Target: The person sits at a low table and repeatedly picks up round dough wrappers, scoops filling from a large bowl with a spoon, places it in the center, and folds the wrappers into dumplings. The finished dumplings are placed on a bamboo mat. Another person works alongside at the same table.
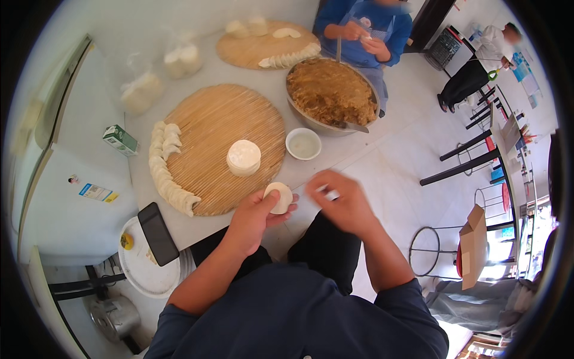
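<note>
My left hand [258,215] holds a round dough wrapper [279,197], its thumb on top, near the front edge of the table. To its right my right hand [343,202] is raised, blurred, its fingers curled with a gap between them; whether it holds anything is unclear. A stack of round wrappers [244,157] lies on a round slatted board [215,112], with rows of folded dumplings [161,175] along its left edge. A small white bowl of clear liquid [303,144] stands right of the board. Behind it is a metal bowl of brown filling [332,92] with utensils in it.
A second round board with dumplings [246,51] lies at the back, near a co-worker's hands [365,40]. Plastic bags of pale contents [142,92] and a green carton [121,140] stand left. A dark phone [158,234] rests over a white round lid or tray [143,276].
</note>
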The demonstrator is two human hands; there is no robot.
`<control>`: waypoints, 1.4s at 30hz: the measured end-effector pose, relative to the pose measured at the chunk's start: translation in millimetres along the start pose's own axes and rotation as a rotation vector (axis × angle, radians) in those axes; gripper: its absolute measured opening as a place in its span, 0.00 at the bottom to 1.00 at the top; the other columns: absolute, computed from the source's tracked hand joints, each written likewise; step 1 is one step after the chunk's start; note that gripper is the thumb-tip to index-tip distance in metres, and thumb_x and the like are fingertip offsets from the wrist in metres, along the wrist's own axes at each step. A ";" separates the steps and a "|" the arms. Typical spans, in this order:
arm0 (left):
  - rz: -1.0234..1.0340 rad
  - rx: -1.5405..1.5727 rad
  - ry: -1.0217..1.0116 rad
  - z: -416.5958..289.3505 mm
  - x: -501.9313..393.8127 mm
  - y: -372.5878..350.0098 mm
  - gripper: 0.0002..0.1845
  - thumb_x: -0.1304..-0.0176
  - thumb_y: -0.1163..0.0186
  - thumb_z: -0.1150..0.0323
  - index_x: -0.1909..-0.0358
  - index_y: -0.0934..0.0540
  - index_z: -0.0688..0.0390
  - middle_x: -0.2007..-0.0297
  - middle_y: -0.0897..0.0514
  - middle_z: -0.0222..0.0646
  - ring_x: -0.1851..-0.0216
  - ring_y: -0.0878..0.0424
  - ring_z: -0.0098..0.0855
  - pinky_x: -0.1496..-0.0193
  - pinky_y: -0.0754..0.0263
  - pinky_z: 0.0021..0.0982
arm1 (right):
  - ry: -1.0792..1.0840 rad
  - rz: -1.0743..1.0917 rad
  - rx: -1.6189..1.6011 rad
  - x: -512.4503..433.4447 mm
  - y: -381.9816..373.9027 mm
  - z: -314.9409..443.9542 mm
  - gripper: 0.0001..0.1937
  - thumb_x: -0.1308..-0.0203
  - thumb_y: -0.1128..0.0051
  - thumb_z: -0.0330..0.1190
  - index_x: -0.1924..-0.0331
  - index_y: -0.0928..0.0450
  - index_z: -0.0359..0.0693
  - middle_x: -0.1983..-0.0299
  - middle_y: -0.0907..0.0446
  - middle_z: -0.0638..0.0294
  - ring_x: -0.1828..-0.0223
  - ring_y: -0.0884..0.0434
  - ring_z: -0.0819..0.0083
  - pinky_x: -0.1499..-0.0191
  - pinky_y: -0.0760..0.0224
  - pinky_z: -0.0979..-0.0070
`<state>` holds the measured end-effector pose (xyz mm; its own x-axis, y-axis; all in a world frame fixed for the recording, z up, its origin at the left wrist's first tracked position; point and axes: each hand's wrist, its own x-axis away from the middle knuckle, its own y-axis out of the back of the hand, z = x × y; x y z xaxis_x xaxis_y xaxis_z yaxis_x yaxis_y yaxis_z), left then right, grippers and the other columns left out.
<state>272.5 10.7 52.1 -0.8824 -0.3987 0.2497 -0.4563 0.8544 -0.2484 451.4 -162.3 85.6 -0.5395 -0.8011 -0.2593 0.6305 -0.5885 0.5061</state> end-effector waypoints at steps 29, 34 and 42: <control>0.039 0.252 -0.069 -29.3 -105.1 -26.9 0.22 0.18 0.46 0.77 0.27 0.25 0.75 0.32 0.15 0.51 0.32 0.12 0.43 0.26 0.14 0.41 | 0.053 -0.310 0.000 -100.5 48.7 -44.8 0.12 0.18 0.34 0.33 0.41 0.07 0.38 0.54 0.10 0.55 0.55 0.09 0.63 0.49 0.18 0.69; -0.033 0.589 0.064 -54.4 -124.0 -39.2 0.20 0.20 0.46 0.80 0.31 0.24 0.74 0.35 0.14 0.51 0.33 0.12 0.44 0.25 0.14 0.41 | -0.080 -0.272 -0.066 -102.7 47.8 -44.0 0.15 0.17 0.34 0.35 0.39 0.08 0.35 0.53 0.08 0.57 0.53 0.10 0.70 0.47 0.18 0.72; 0.020 0.518 0.010 -65.2 -137.7 -42.6 0.19 0.20 0.45 0.78 0.33 0.26 0.79 0.32 0.17 0.57 0.30 0.14 0.49 0.23 0.15 0.41 | -0.120 -0.282 -0.189 -98.0 46.9 -44.2 0.15 0.17 0.33 0.35 0.38 0.09 0.34 0.52 0.09 0.60 0.51 0.11 0.74 0.47 0.18 0.74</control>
<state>420.9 50.9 89.3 -0.8915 -0.3784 0.2489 -0.4386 0.5840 -0.6831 558.5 -116.2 98.4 -0.7616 -0.5925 -0.2626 0.5336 -0.8032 0.2647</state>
